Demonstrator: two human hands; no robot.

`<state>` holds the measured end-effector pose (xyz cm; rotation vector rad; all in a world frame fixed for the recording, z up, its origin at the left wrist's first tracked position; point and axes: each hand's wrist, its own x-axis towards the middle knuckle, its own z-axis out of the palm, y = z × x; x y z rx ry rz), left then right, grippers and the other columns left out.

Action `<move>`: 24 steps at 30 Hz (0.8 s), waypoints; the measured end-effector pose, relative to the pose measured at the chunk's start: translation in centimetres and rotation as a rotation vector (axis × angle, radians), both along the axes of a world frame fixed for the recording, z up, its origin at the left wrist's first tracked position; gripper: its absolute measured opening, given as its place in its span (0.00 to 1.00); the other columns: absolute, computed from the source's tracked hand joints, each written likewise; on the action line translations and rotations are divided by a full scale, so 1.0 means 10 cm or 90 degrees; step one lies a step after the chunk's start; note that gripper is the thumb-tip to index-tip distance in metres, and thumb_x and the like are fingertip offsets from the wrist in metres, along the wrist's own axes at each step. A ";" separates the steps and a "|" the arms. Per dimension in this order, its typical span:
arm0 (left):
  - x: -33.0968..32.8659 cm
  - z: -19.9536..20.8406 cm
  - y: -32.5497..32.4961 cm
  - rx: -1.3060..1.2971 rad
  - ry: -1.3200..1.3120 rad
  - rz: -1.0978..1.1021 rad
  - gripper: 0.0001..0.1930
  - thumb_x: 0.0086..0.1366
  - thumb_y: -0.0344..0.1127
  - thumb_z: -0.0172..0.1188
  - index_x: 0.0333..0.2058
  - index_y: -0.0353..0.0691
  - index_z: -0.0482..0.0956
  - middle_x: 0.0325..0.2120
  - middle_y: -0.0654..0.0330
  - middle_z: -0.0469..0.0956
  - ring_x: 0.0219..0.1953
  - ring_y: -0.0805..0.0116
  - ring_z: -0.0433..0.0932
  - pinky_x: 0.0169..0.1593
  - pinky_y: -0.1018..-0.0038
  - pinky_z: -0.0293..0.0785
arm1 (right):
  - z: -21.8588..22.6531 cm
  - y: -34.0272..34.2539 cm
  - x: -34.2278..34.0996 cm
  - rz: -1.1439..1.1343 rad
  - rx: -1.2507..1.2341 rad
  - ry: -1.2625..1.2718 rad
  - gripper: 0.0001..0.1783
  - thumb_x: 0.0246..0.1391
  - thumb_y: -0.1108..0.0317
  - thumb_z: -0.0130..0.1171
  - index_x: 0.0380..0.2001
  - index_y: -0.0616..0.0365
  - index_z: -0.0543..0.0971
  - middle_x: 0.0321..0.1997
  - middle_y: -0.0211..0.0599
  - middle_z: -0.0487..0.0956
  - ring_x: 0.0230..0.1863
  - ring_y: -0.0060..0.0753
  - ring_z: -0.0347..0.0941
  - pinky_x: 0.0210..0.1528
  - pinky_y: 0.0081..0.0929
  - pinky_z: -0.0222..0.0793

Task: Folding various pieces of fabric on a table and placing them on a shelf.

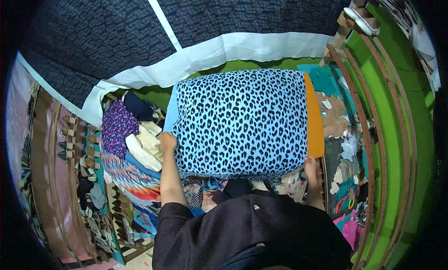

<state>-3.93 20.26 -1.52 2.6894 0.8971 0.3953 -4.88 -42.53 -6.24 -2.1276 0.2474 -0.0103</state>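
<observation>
Spotted cloth: a light blue cloth with black leopard spots lies spread flat across the middle of the view, in front of the person, between the two hands.
Left border: a pale blue sheet shows as a narrow strip along the cloth.
Right border: an orange sheet projects from beneath the cloth.
Left hand: closed, gripping the pale blue sheet at its lower corner, just beside the spotted cloth.
Right hand: closed, fingers gripping the orange sheet at its lower corner.
Left pile: a purple patterned cloth, a cream cloth and a zigzag-striped cloth lie beside the left hand.
Right side: wooden rails curve past scattered scraps.
</observation>
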 end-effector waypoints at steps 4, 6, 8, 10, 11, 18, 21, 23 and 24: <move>-0.09 -0.28 0.13 -0.161 0.013 -0.011 0.14 0.57 0.36 0.45 0.27 0.28 0.71 0.34 0.39 0.71 0.40 0.43 0.68 0.46 0.59 0.62 | 0.01 0.00 0.01 -0.049 0.014 -0.036 0.10 0.54 0.67 0.46 0.24 0.60 0.62 0.23 0.41 0.62 0.27 0.32 0.59 0.34 0.25 0.57; -0.25 -0.36 0.07 -0.134 0.025 -0.038 0.13 0.58 0.38 0.44 0.31 0.32 0.70 0.43 0.40 0.67 0.44 0.44 0.67 0.48 0.59 0.62 | 0.27 0.06 0.06 -0.115 -0.121 -0.059 0.10 0.54 0.63 0.46 0.26 0.59 0.64 0.24 0.45 0.67 0.27 0.40 0.64 0.33 0.31 0.59; -0.35 -0.14 -0.27 -0.009 0.053 -0.059 0.12 0.58 0.39 0.45 0.34 0.36 0.70 0.47 0.44 0.65 0.48 0.47 0.65 0.50 0.57 0.60 | 0.46 0.04 0.14 -0.185 -0.289 -0.019 0.10 0.53 0.60 0.45 0.28 0.55 0.66 0.28 0.47 0.73 0.30 0.48 0.69 0.32 0.39 0.60; -0.60 -0.32 -0.51 0.072 -0.048 -0.145 0.11 0.58 0.37 0.45 0.33 0.35 0.70 0.44 0.44 0.67 0.46 0.47 0.65 0.47 0.56 0.60 | 0.49 -0.20 0.35 -0.260 -0.377 0.006 0.07 0.51 0.62 0.45 0.30 0.51 0.69 0.31 0.46 0.75 0.33 0.50 0.70 0.33 0.44 0.60; -0.66 -0.32 -0.67 0.070 -0.082 -0.173 0.11 0.58 0.36 0.46 0.32 0.35 0.70 0.42 0.45 0.68 0.44 0.47 0.66 0.46 0.56 0.61 | 0.53 -0.26 0.50 -0.307 -0.407 0.011 0.06 0.50 0.63 0.45 0.30 0.49 0.70 0.32 0.45 0.76 0.34 0.52 0.71 0.33 0.46 0.60; -0.88 -0.08 -1.44 -0.129 -0.022 -0.256 0.09 0.58 0.37 0.48 0.30 0.38 0.69 0.30 0.53 0.72 0.39 0.52 0.68 0.43 0.59 0.61 | 1.10 0.62 1.14 -0.359 -0.412 -0.246 0.14 0.40 0.68 0.55 0.35 0.57 0.73 0.34 0.43 0.75 0.38 0.46 0.70 0.39 0.45 0.62; -0.79 -0.05 -1.27 -0.192 -0.036 -0.162 0.09 0.57 0.37 0.48 0.31 0.37 0.69 0.29 0.52 0.71 0.39 0.52 0.68 0.43 0.61 0.61 | 0.96 1.67 0.92 -0.042 -0.075 -0.154 0.14 0.38 0.69 0.56 0.33 0.56 0.75 0.29 0.36 0.75 0.38 0.40 0.69 0.42 0.41 0.58; -0.85 -0.15 -1.00 -0.184 -0.200 -0.144 0.10 0.57 0.37 0.48 0.34 0.38 0.70 0.30 0.51 0.71 0.38 0.50 0.67 0.42 0.63 0.62 | 1.05 2.38 0.51 0.237 -0.237 -0.248 0.09 0.43 0.68 0.52 0.31 0.52 0.76 0.32 0.35 0.76 0.39 0.37 0.70 0.50 0.44 0.50; -0.86 -0.19 -0.88 -0.157 -0.104 -0.089 0.15 0.57 0.37 0.48 0.43 0.40 0.69 0.42 0.49 0.69 0.46 0.50 0.65 0.47 0.57 0.60 | 0.91 2.60 0.36 0.330 -0.206 -0.198 0.10 0.43 0.69 0.51 0.32 0.52 0.76 0.32 0.34 0.77 0.37 0.37 0.71 0.51 0.44 0.48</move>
